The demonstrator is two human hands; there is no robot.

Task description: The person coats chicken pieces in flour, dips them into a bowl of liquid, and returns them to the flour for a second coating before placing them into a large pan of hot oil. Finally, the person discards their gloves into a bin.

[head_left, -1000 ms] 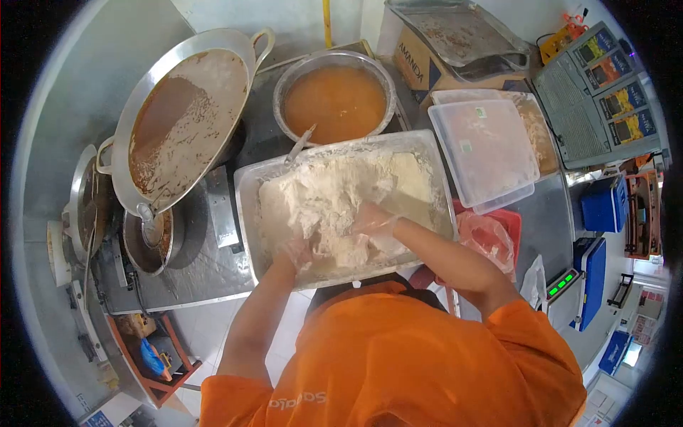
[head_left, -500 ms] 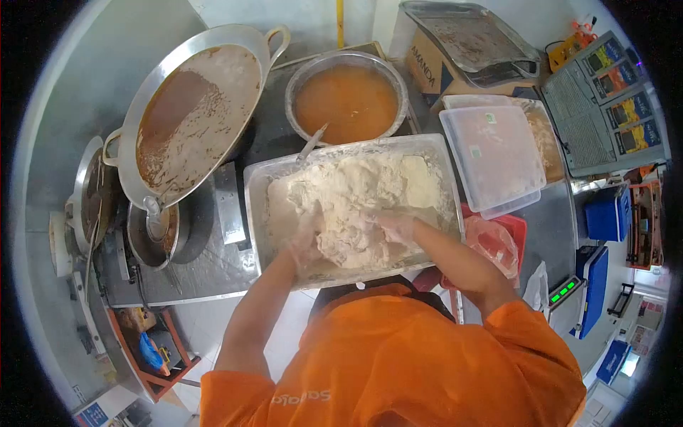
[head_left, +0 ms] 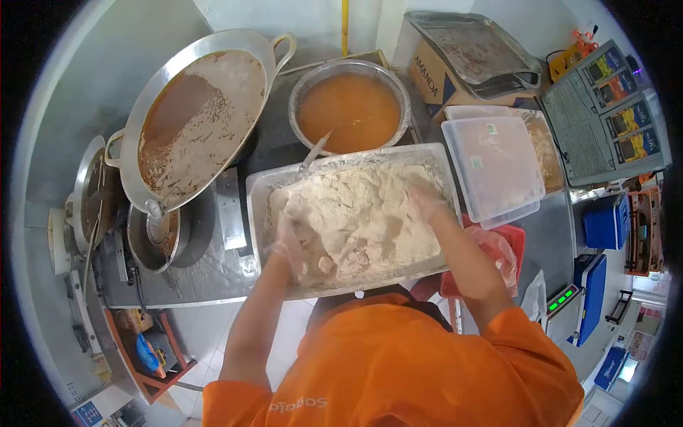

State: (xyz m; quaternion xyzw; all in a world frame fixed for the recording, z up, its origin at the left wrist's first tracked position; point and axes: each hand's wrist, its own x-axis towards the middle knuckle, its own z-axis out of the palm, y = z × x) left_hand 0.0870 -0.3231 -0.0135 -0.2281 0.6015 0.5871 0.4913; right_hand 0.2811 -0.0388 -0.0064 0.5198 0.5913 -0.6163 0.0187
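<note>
A rectangular metal tray (head_left: 334,288) holds a broad heap of white flour (head_left: 356,196). Several lumpy, flour-coated pieces (head_left: 359,262) show near its front side. My left hand (head_left: 288,245) is inside the tray at the left, its fingers apart against the edge of the flour, with nothing visibly gripped. At the right side of the heap, my right hand (head_left: 425,203) touches the flour; motion smears its fingers. Both hands look covered by thin clear gloves. A utensil handle (head_left: 314,153) leans between the tray's back rim and a round metal bowl (head_left: 293,107) of orange-brown liquid.
A large two-handled pan (head_left: 131,160) of brown liquid stands at the left, above a pot (head_left: 181,242) with a strainer (head_left: 158,229). On the right are lidded plastic containers (head_left: 494,171), a red basket (head_left: 519,245) and a scale (head_left: 562,299). A cardboard box (head_left: 430,78) stands behind.
My right hand has moved from the middle of the heap to its right side. My left hand has shifted slightly left. The flour now lies flatter and spread wider.
</note>
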